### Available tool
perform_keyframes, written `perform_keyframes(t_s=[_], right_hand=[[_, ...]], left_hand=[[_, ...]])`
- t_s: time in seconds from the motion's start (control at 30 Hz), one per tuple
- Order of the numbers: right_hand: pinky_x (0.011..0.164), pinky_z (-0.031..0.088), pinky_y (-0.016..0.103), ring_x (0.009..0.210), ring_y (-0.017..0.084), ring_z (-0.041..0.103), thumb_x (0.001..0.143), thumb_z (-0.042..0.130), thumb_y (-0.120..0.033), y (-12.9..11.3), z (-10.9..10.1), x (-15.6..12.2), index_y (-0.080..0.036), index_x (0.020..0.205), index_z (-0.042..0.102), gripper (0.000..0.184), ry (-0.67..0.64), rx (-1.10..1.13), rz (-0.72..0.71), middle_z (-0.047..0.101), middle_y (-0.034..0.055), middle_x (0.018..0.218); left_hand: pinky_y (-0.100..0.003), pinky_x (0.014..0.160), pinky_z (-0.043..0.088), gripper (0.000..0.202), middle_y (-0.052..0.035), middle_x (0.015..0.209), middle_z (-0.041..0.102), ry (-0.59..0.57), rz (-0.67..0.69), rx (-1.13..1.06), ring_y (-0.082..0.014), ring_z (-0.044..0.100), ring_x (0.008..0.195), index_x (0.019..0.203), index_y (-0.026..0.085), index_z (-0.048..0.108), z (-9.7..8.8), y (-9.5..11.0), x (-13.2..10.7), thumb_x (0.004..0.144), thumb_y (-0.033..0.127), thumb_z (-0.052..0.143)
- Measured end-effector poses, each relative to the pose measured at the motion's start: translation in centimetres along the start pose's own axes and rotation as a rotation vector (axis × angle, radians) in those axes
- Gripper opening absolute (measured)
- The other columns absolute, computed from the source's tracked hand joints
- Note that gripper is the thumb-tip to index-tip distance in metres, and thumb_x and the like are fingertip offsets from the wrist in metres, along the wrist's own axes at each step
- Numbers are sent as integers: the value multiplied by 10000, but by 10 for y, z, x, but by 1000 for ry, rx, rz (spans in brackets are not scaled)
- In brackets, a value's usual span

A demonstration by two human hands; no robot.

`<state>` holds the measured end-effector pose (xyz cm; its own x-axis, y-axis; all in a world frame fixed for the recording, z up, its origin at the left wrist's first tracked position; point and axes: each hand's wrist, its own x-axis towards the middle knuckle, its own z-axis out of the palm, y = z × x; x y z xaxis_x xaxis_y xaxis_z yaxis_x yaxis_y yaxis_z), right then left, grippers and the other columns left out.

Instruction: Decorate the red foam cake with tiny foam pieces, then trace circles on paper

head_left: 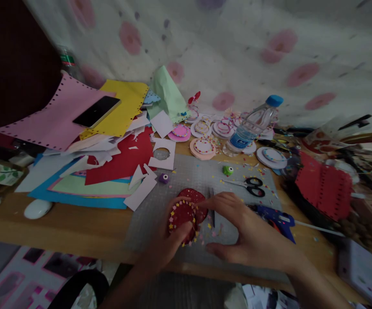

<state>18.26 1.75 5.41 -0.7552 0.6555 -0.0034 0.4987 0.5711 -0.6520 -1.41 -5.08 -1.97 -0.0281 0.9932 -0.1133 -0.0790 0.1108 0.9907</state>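
My left hand (169, 249) grips a dark red paper disc (186, 216), thumb across its face. A ring of small yellow and pink stars lines the disc's rim. Just behind it lies a second dark red round piece (195, 195), partly covered. My right hand (237, 227) is beside the disc with thumb and index finger spread apart. Its index fingertip is close to the disc's upper right edge; whether it touches, I cannot tell. Tweezers (211, 206) lie on the grey mat (189, 167) between the hands, near loose stars.
Black-handled scissors (252, 186), a blue glue gun (274, 216), a green punch (227, 171) and a purple punch (163, 178) are around the mat. Decorated discs (202, 148) and a water bottle (250, 126) stand behind. Coloured paper (121, 159) is piled left, under a phone (96, 111).
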Motion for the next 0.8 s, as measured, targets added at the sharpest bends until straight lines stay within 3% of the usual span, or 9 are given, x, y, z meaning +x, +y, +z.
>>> perform_keyframes(t_s=[0.13,0.23,0.37,0.5,0.67,0.8], right_hand=[[1015,454,424,1188,260,555,780,736,-268,6,-1,-11,-260,1349,492,619,28,-19,28,618,72,1260],[1032,455,431,1210,263,570,799,707,-268,6,4,-13,-253,1340,507,577,108,-31,67,626,75,1293],[915,526,425,1061,267,667,800,710,-284,-3,11,-6,-215,1204,612,421,111,-33,106,713,82,1147],[872,540,446,964,263,698,800,718,-274,-10,13,4,-193,1165,650,380,58,11,162,740,81,1068],[848,543,425,949,245,694,806,681,-226,-8,15,8,-188,1148,651,346,49,52,168,738,69,1048],[846,547,374,955,226,695,804,666,-191,-1,11,11,-205,1132,647,329,57,99,139,737,61,1050]], left_hand=[[-504,1033,506,321,-48,1024,730,1,-57,-6,-302,623,1174,1179,287,645,1,-5,0,884,407,602],[-496,961,546,329,-53,1091,717,23,-64,-8,-303,656,1091,1158,280,631,3,-3,1,848,390,629],[-479,958,540,382,-56,1188,670,-21,-11,-26,-277,661,1045,1182,275,576,7,5,2,807,292,646],[-501,960,534,440,-75,1170,664,-66,8,-24,-279,673,996,1240,270,534,7,6,1,814,314,635],[-519,998,527,545,-113,1293,617,-93,45,-77,-325,639,1144,1331,277,482,6,-9,3,848,481,629],[-514,1156,387,576,-92,1447,530,-130,85,-248,-329,515,1328,1380,283,486,5,-28,6,886,562,588]])
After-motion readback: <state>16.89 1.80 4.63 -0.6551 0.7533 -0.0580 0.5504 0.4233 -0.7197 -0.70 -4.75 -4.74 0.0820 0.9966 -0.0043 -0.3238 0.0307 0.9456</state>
